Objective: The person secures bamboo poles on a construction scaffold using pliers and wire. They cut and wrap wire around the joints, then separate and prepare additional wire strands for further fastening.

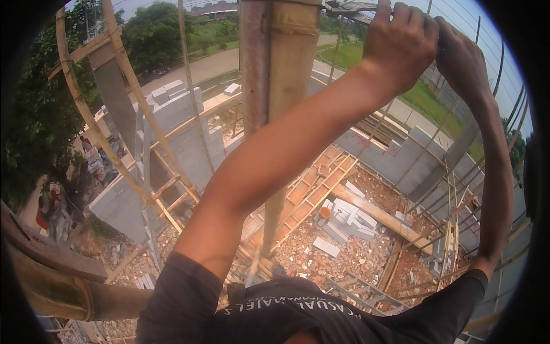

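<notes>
Both my arms are raised toward the upper right. The fingers of my left hand (404, 43) are curled closed around a dark metal tool (348, 8), whose narrow end points left at a thick bamboo pole (293, 66). Most of the tool is hidden by the hand or cut off by the top edge. Pressed close beside the left hand, my right hand (463, 57) is also closed; what lies in it is hidden. A thin dark band crosses the bamboo near the top of the view. Against the pole's left side stands a reddish-brown post (255, 74).
Far below lies rubble-strewn ground (298, 261) with grey blocks (349, 221), an orange bucket (325, 212) and wooden formwork (321, 178). Grey block walls (389, 155) surround it. A wooden ladder (172, 189) rises at left, and a horizontal bamboo pole (74, 295) crosses the lower left.
</notes>
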{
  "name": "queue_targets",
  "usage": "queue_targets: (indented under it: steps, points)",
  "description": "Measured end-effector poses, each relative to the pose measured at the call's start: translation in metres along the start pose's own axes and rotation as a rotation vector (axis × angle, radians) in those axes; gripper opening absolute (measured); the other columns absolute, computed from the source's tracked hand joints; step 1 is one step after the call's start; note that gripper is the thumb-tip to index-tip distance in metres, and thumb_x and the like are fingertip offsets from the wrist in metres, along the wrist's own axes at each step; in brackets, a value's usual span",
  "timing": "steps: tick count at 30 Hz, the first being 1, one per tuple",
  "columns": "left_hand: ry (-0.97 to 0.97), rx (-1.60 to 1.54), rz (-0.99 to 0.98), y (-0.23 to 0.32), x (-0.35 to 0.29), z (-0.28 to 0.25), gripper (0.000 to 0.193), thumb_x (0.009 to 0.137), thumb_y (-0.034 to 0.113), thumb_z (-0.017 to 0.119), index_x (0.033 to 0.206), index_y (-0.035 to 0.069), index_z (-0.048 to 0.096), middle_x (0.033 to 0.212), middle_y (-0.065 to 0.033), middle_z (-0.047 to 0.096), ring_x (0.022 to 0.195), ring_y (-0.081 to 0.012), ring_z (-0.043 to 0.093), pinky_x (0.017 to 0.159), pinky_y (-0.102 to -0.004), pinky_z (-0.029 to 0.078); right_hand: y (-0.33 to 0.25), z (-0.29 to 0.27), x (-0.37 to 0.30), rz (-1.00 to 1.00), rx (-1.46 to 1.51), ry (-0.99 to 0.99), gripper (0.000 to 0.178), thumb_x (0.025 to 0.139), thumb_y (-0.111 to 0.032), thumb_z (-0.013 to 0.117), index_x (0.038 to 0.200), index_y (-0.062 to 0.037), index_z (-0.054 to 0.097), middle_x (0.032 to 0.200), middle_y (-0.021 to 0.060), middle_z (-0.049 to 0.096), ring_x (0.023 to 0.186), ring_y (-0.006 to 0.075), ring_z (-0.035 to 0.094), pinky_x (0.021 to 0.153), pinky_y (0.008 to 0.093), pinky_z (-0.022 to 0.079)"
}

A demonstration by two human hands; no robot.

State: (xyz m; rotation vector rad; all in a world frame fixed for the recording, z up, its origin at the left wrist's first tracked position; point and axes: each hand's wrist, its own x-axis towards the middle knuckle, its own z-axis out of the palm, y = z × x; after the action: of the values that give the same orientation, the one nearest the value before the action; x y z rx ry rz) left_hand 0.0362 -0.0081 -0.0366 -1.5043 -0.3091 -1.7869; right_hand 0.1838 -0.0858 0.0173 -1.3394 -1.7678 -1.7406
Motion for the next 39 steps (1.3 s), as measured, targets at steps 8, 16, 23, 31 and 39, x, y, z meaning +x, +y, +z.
queue_targets:
  steps: [8, 16, 23, 31, 39]
  points:
    - [0.0, 0.005, 0.014, 0.002, -0.002, 0.001, 0.02, 0.078, 0.014, 0.064, 0.097, 0.008, 0.064, 0.085, -0.0089, 0.066, 0.08, -0.0228, 0.067, 0.068, -0.0314, 0.053, -0.022, -0.051, 0.048, 0.439, 0.377, -1.083, 0.032, 0.076, -0.006, 0.069, 0.108, -0.0049, 0.065, 0.094, 0.0137, 0.069, 0.088, 0.0303, 0.068, 0.069, 0.0384, 0.054]
    - [-0.652, -0.26, -0.071, 0.028, 0.011, 0.004, 0.025, 0.087, 0.019, 0.06, 0.106, 0.004, 0.065, 0.107, -0.0178, 0.068, 0.098, -0.0234, 0.067, 0.084, -0.0363, 0.052, -0.007, -0.055, 0.043, 0.412, 0.601, -1.112, 0.044, 0.077, -0.013, 0.073, 0.118, -0.0039, 0.059, 0.1, 0.0115, 0.068, 0.093, 0.0298, 0.067, 0.075, 0.038, 0.054]
    - [-0.422, -0.246, -0.125, 0.019, 0.001, 0.011, 0.035, 0.087, 0.022, 0.06, 0.116, 0.002, 0.062, 0.11, -0.0195, 0.066, 0.11, -0.0289, 0.063, 0.095, -0.0429, 0.046, -0.052, -0.006, -0.029, 0.077, -0.202, 0.245, 0.054, 0.083, -0.021, 0.071, 0.131, -0.0086, 0.052, 0.111, 0.0073, 0.065, 0.099, 0.0273, 0.063, 0.089, 0.0394, 0.051]
    - [-0.499, -0.11, 0.088, 0.06, 0.041, -0.068, 0.049, 0.083, 0.024, 0.065, 0.123, -0.003, 0.058, 0.117, -0.0215, 0.06, 0.117, -0.0326, 0.056, 0.103, -0.0449, 0.04, -0.002, -0.015, -0.025, -0.079, -0.151, 0.124, 0.029, 0.087, -0.026, 0.065, 0.108, -0.0075, 0.059, 0.092, 0.0022, 0.06, 0.08, 0.0147, 0.059, 0.066, 0.0269, 0.047]
    - [-0.513, -0.126, 0.109, 0.033, -0.003, -0.103, 0.04, 0.079, 0.026, 0.071, 0.11, 0.002, 0.063, 0.101, -0.0127, 0.063, 0.106, -0.0269, 0.059, 0.094, -0.0437, 0.044, -0.047, 0.002, -0.04, 0.328, 1.0, -0.634, 0.025, 0.09, -0.029, 0.066, 0.101, -0.0084, 0.057, 0.08, -0.0016, 0.052, 0.068, 0.0108, 0.05, 0.056, 0.0259, 0.039]
